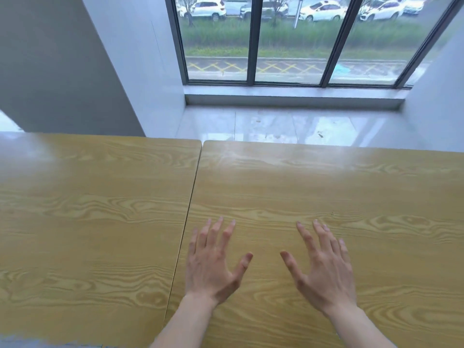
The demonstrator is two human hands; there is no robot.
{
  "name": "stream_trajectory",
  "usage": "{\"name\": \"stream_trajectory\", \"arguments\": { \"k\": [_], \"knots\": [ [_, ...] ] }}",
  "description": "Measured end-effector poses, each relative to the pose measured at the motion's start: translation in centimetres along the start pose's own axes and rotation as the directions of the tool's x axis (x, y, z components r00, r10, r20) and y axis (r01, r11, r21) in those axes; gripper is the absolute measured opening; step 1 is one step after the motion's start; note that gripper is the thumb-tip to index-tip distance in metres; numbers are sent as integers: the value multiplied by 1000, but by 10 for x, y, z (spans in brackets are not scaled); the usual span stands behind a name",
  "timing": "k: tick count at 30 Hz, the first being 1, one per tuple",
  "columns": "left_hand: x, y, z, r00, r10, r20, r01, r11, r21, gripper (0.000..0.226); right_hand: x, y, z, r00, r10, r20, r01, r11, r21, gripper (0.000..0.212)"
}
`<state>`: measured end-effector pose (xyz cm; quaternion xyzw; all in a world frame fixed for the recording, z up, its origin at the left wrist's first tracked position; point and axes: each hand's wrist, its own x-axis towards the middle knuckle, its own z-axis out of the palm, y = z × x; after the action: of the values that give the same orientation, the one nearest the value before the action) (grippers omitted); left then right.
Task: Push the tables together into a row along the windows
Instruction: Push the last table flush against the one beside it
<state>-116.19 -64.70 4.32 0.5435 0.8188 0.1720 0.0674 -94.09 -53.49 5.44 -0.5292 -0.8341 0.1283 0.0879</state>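
left tabletop point(88, 209): seam closed against right tabletop point(351, 197) | left hand point(213, 267): spread flat, holding nothing, just right of seam | right hand point(324, 270): spread flat, empty | windows point(288, 38): straight ahead, row's long axis parallel to them

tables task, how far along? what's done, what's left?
Done: the left table and right table sit side by side with only a thin seam between them, facing the window. In hand: the left hand and right hand are spread open over the right table; contact is unclear. Left: bare floor separates the tables from the sill; further tables aren't in view.
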Motion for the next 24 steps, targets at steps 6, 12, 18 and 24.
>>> {"name": "stream_trajectory", "arguments": {
  "k": [6, 12, 18, 24],
  "knots": [
    [110, 21, -29, 999, 32, -31, -32, 999, 5, 75, 108, 6, -33, 1000, 20, 3, -20, 999, 40, 89],
    [214, 24, -36, 999, 3, -32, -2, 999, 51, 75, 220, 19, -50, 999, 17, 44, -20, 998, 61, 91],
    [297, 20, -15, 999, -3, 33, 2, 1000, 24, 78, 293, 25, -29, 996, 13, 84, -15, 1000, 25, 91],
    [369, -7, 28, 991, 39, 127, -42, 999, 17, 81, 354, 19, 11, 992, 48, 115, -45, 999, -28, 92]
  ]
}}
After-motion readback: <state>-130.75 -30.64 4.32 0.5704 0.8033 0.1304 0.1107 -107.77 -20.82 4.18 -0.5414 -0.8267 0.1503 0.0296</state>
